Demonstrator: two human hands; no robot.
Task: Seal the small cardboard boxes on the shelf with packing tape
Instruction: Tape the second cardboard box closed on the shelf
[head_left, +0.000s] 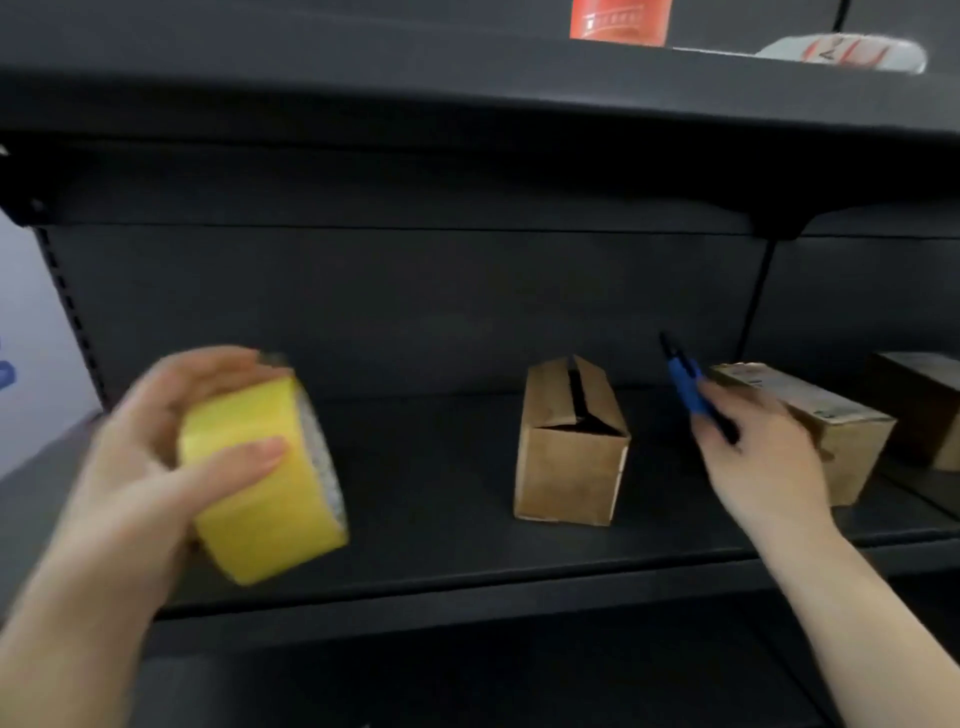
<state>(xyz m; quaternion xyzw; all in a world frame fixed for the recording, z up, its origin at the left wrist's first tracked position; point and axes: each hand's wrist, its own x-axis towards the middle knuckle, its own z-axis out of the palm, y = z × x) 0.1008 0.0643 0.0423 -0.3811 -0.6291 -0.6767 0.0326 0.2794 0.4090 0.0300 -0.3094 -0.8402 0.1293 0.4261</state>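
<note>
My left hand (140, 457) grips a wide yellow roll of packing tape (260, 483) at the left, held above the dark shelf (441, 582). A small cardboard box (571, 452) stands in the middle of the shelf with its top flaps slightly apart. My right hand (763, 462) holds a blue and black pen-like tool (691, 387), pointing up and back, to the right of that box. A second box (831, 431), its top flat, lies just behind my right hand. A third box (924, 405) sits at the far right, partly cut off.
A dark shelf board (467, 88) overhangs the working shelf from above, carrying an orange container (621, 18) and a white-and-red packet (847, 52). A black back panel closes the rear. A white wall (31, 338) shows at the left.
</note>
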